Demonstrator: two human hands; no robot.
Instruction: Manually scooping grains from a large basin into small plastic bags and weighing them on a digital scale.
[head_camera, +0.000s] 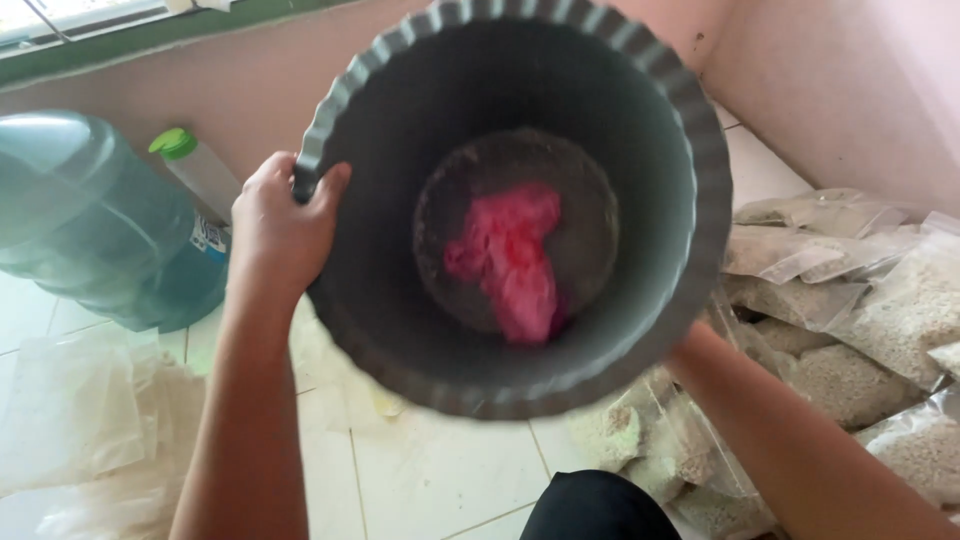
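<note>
Bucket (640, 330) looks light, rigid and slick-walled; your left hand (280, 225) clamps its fluted rim, the best hold, while your right hand's grip is hidden underneath.

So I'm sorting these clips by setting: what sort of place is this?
Probably a corner of a home or small workroom used for packing: tiled floor, clear bags of pale granules piled by the pink wall, and a large water jug.

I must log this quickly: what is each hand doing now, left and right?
Left hand: closed on the rim of the grey bucket.
Right hand: hidden behind the bucket; its state cannot be told.
</note>
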